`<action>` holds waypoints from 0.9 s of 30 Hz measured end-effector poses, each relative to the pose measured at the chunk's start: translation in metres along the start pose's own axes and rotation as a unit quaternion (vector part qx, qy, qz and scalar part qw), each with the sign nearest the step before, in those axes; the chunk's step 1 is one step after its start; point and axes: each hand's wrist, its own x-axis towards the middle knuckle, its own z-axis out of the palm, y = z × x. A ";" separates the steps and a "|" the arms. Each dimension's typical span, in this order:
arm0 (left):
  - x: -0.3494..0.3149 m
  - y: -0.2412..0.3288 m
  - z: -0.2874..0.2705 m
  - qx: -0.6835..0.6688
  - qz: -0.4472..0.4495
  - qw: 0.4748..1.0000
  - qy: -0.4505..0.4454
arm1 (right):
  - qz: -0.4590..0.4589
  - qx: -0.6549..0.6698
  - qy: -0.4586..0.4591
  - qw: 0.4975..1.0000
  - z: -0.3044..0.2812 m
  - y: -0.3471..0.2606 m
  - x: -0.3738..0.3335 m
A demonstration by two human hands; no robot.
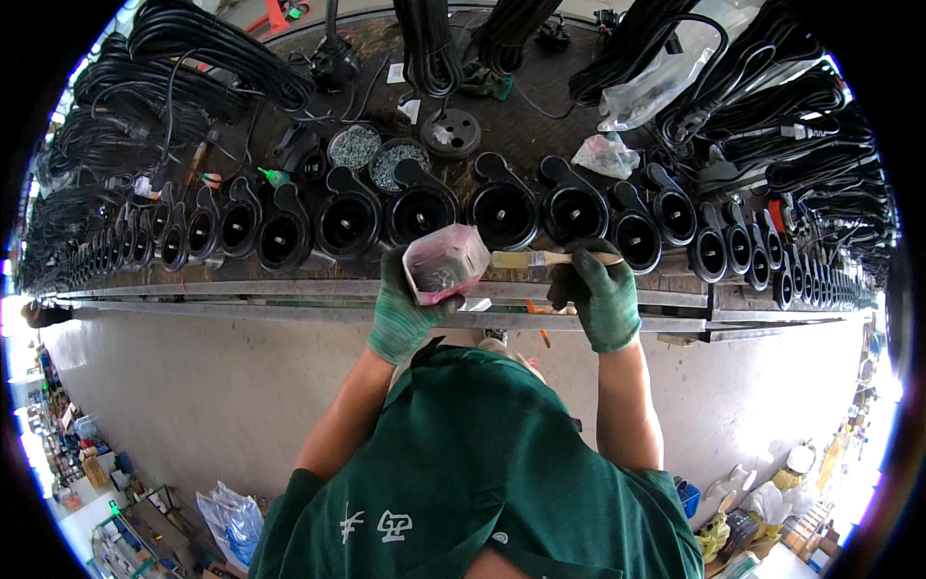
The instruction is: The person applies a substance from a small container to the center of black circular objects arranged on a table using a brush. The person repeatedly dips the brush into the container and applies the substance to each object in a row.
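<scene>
In a green glove with dark fingers, my left hand [403,309] is closed round a cut-open plastic container [446,262], pinkish and see-through, tilted so its smeared inside shows. My right hand [600,294], gloved alike, grips the wooden handle of a flat paintbrush [521,260]. The brush points left, its pale bristles close to the container's right rim; I cannot tell whether they touch. Just beyond both hands stands a row of black round housings [503,214], each with a side spout and a small metal shaft in its middle.
Two bowls of small screws [355,148] sit behind the housings, near a round grey disc [451,133]. Bundled black cables [424,48] hang over the bench's far side. A plastic bag [606,155] lies at the back right. The bench's metal edge [289,294] runs below my hands.
</scene>
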 end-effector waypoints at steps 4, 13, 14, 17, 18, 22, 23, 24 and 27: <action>0.007 -0.002 -0.003 -0.026 -0.004 1.000 0.012 | 0.007 0.035 0.047 0.998 -0.014 0.017 0.026; -0.013 0.002 -0.028 -0.100 -0.023 0.993 0.067 | -0.049 -0.326 0.036 0.944 -0.015 0.047 0.112; -0.017 0.004 -0.032 -0.109 -0.049 0.991 0.063 | -0.097 -0.373 0.021 0.922 -0.009 0.051 0.117; -0.027 0.003 -0.044 -0.063 -0.061 0.994 0.060 | -0.061 -0.398 -0.035 0.915 0.013 0.046 0.133; -0.032 0.002 -0.045 -0.070 -0.076 0.993 0.065 | -0.021 -0.387 -0.048 0.920 0.022 0.040 0.137; -0.050 0.001 -0.054 -0.115 -0.108 0.985 0.074 | 0.081 -0.399 -0.115 0.906 0.047 0.020 0.147; -0.052 0.000 -0.056 -0.105 -0.107 0.987 0.065 | -0.021 -0.446 -0.168 0.879 0.039 0.032 0.154; -0.053 0.000 -0.057 -0.095 -0.106 0.988 0.055 | -0.011 -0.498 -0.164 0.852 0.026 0.039 0.159; -0.059 -0.002 -0.062 -0.115 -0.106 0.985 0.071 | -0.009 -0.652 -0.196 0.732 0.044 0.009 0.136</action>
